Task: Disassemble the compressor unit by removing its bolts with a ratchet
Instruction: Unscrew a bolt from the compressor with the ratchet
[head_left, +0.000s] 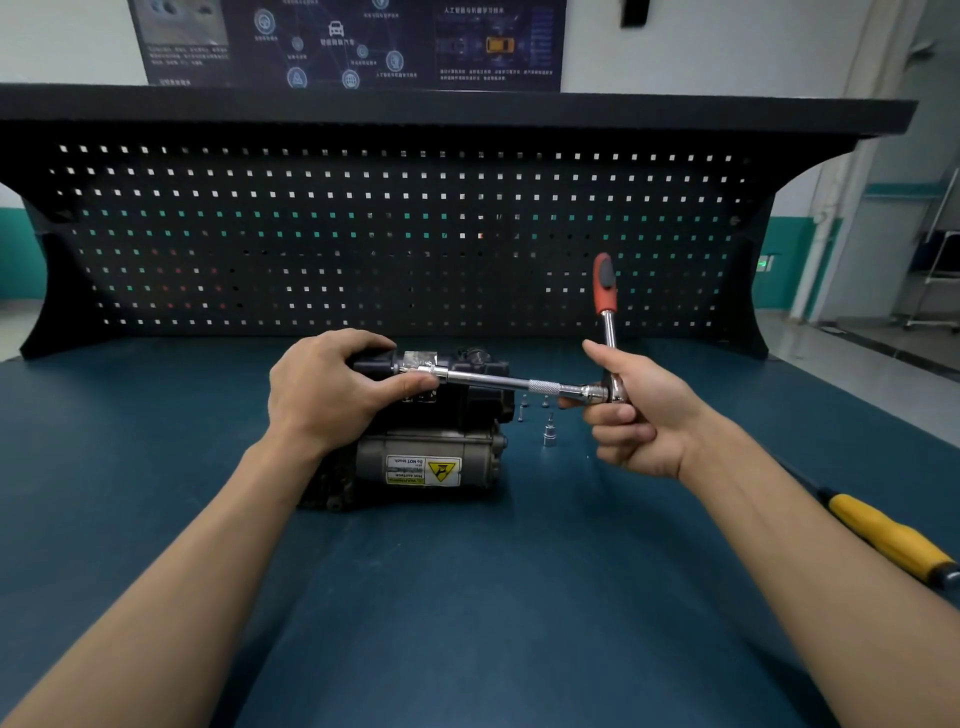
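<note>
Left hand (332, 389): I grip the compressor (431, 447) top, thumb by the bar (498, 381) tip.
Compressor: on the table (467, 597), left of my right hand (639, 415).
Ratchet (605, 291): bar lies left to right, handle up.
Right hand: curled round the ratchet head.

**Ratchet set against the compressor**

Grips the black top of the compressor (431, 457) with the left hand (332, 389), thumb against the far end of the extension bar (498, 382). Holds the ratchet (605, 291) at its head in the right hand (639, 415), red handle pointing up. Just right of the compressor on the blue surface (467, 597): loose bolts (522, 410), an upright socket (549, 434). Far right: a yellow-handled screwdriver (888, 535).
</note>
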